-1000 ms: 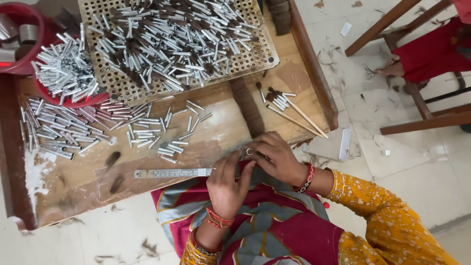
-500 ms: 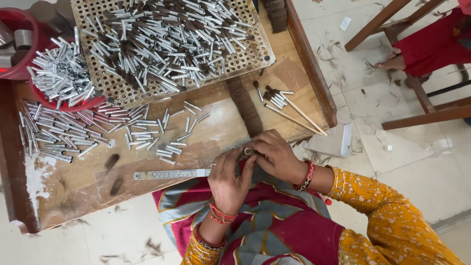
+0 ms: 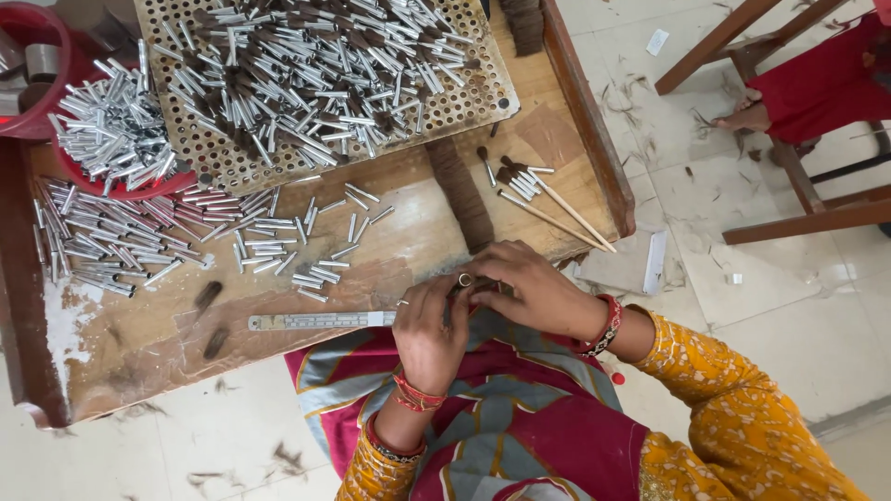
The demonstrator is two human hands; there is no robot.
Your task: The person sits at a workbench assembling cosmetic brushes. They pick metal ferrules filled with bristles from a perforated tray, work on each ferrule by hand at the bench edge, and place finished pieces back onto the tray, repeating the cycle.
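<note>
Both hands met at the table's (image 3: 139,362) near edge: the left hand (image 3: 429,327) and right hand (image 3: 529,289) pinched one metal tube (image 3: 464,279), fingers closed around it. This looked like the filling step; next would call for steady seating, with loose tubes (image 3: 306,255) lying at ten o'clock.

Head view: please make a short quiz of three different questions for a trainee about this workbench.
1. True or false: the ruler lies flat on the bench, left of the hands.
2. Multiple choice: what does the perforated tray hold? A) metal tubes mixed with dark bristle tufts B) coins C) folded cloth
3. Fill in: the left hand and right hand meet around one small metal ____ at the bench's near edge.

Key:
1. True.
2. A.
3. Tube; its round open end shows between the fingertips, with dark bristles pinched beside it.
</note>
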